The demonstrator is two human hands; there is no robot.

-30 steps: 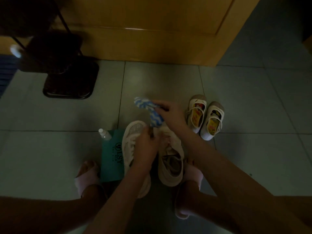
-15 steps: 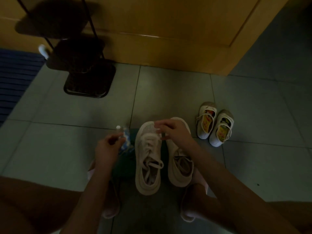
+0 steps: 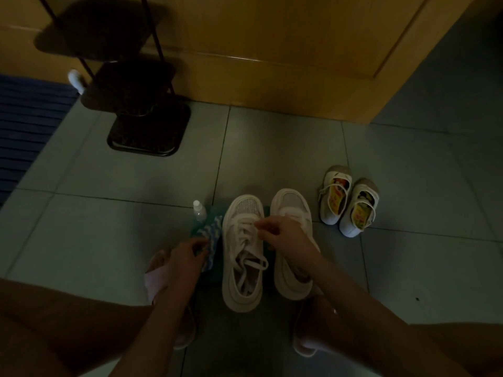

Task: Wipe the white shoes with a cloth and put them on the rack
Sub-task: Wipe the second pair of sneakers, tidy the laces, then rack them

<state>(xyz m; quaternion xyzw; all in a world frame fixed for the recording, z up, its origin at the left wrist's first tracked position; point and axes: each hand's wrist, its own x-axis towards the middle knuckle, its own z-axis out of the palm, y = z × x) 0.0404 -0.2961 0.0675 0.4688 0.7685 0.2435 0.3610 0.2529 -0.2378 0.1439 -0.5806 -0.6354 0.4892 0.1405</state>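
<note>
Your left hand [image 3: 186,258] has its fingers curled round the near edge of the cloth [image 3: 211,235], low at the floor [image 3: 109,240] and just left of the shoes [image 3: 241,289]. A second ago that cloth was up in your right hand above the toes. It crossed to the left half a second back, and now most of it lies slack on the green pad [image 3: 216,274], so you seem to be setting it down, not wiping.

Your right hand [image 3: 283,236] has dropped onto the laces of the left-side shoe, its fingers bent and their tips at the knot. In this dim light I cannot tell whether they pinch a lace or only touch it. Both shoes stand side by side on the pad, toes away from you, between your feet.

My reading is that the wiping is paused or over (nothing here shows how clean they are), and both shoes have yet to go up.

Further out, a small bottle [image 3: 199,210] stands just beyond the cloth, and a pair of small shoes [image 3: 348,205] sits to the right. The rack [image 3: 148,131] stands well apart at the far left, against the door [image 3: 272,50]. You will need the left hand free of the cloth before lifting the pair.
</note>
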